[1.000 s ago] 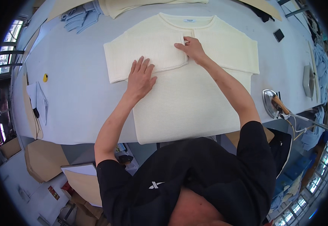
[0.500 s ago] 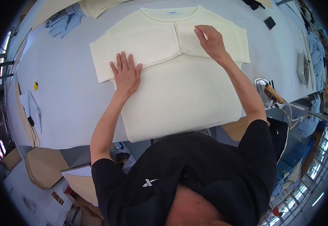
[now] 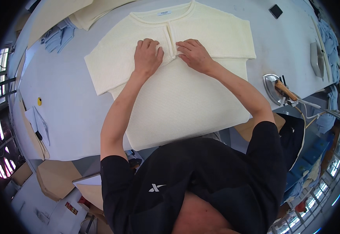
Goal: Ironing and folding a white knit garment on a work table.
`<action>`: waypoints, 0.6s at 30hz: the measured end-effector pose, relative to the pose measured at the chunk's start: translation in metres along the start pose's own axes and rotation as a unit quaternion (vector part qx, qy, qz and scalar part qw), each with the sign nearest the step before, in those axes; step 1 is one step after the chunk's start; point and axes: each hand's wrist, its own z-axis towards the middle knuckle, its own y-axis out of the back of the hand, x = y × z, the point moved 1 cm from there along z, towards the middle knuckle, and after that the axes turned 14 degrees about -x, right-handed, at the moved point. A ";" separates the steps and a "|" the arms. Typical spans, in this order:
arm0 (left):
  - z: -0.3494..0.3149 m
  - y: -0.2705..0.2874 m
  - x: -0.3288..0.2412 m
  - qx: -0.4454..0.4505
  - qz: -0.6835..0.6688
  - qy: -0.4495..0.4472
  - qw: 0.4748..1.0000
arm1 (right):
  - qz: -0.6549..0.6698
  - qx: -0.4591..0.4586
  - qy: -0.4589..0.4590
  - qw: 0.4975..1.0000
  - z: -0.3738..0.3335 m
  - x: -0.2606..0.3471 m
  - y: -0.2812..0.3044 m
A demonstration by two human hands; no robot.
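Note:
A cream knitted sweater (image 3: 185,97) lies flat on the pale grey table (image 3: 68,97), both sleeves folded in across the chest so the cuffs meet at the middle. My left hand (image 3: 147,56) rests palm down on the left sleeve's end, fingers pinching the knit near the cuff. My right hand (image 3: 194,54) presses on the right sleeve's end beside it. The two hands almost touch at the centre line, below the neckline.
A steam iron (image 3: 276,89) sits at the table's right edge with its cord trailing off. Folded blue cloth (image 3: 58,37) and cream fabric pieces (image 3: 80,11) lie at the far left. A small dark object (image 3: 275,11) lies far right; papers (image 3: 37,121) and a yellow item (image 3: 39,101) at the left.
My left hand has moved up from the sweater's body to the left sleeve end, and my right hand has come inward, so both now meet at the middle of the chest.

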 end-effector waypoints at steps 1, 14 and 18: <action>0.005 -0.002 0.005 0.000 0.001 0.001 1.000 | 0.001 0.000 0.001 1.000 -0.002 -0.002 -0.001; -0.009 0.000 0.020 0.100 0.078 -0.013 0.992 | 0.004 -0.034 0.028 0.999 -0.011 0.002 -0.001; -0.016 0.004 0.007 0.081 0.059 -0.030 0.995 | 0.018 -0.039 0.029 0.999 -0.014 -0.001 -0.002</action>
